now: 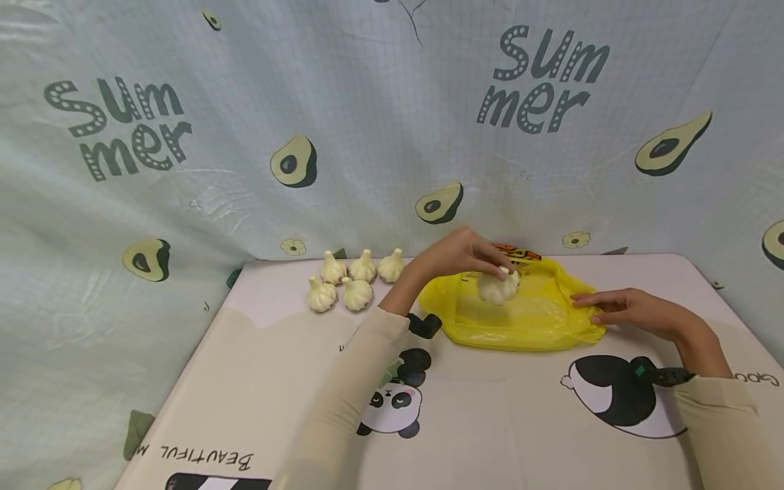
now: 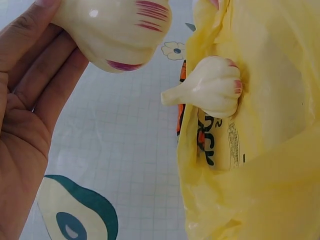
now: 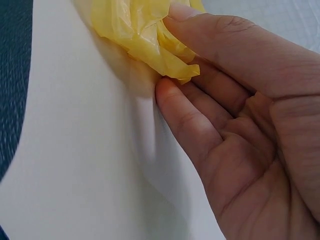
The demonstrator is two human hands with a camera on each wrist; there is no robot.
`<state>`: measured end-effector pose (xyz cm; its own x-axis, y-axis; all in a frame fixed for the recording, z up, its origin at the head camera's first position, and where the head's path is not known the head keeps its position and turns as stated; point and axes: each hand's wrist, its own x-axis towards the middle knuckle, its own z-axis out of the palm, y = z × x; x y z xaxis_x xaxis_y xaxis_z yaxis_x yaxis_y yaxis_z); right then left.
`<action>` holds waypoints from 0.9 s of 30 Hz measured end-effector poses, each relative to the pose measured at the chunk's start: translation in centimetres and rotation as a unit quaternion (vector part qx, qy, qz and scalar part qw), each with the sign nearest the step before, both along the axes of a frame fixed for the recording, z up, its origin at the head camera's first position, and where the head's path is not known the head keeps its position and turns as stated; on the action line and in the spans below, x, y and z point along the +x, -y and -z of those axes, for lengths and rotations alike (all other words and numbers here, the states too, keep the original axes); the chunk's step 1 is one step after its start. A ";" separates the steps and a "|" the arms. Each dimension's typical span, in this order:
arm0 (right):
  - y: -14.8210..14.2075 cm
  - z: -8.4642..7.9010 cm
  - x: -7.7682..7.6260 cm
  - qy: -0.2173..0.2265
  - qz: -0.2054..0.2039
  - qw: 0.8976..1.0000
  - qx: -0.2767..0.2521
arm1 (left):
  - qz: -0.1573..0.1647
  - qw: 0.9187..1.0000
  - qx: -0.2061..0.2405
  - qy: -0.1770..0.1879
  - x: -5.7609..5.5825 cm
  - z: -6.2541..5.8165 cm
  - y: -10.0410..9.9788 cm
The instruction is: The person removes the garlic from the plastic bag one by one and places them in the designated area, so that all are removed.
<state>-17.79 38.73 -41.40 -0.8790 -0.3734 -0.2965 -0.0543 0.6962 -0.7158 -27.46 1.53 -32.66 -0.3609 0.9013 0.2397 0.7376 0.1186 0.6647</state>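
My left hand (image 1: 456,255) pinches a white garlic bulb (image 1: 495,289) by its stem, above the yellow plastic bag (image 1: 520,337). In the left wrist view the held bulb shows purple streaks. Another garlic bulb (image 2: 212,87) lies at the bag's opening in that view, largely hidden in the head view. My right hand (image 1: 643,313) pinches the bag's right edge, with the crumpled yellow plastic (image 3: 145,40) between thumb and fingers in the right wrist view.
Several garlic bulbs (image 1: 357,294) stand in two rows at the table's back left. A printed cloth (image 1: 367,136) hangs behind the table. Panda drawings and lettering decorate the pale tabletop (image 1: 478,422).
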 end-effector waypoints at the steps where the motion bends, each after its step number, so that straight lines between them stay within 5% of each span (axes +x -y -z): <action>1: 0.0 0.0 0.0 0.000 -0.001 1.000 0.002 | 0.000 1.000 0.001 -0.002 0.0 0.0 0.2; 19: -0.1 -0.2 -0.1 -0.005 -0.009 1.000 0.006 | 0.005 0.999 0.040 -0.004 0.1 -0.4 2.9; 27: 0.0 -0.5 -0.1 -0.001 -0.013 1.000 0.007 | -0.025 0.999 0.028 0.009 0.2 -0.2 4.3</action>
<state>-17.87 38.76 -40.89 -0.8697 -0.3922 -0.2996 -0.0750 0.7050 -0.7052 -27.24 -2.81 -32.46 -0.4090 0.8678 0.2823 0.7199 0.1167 0.6842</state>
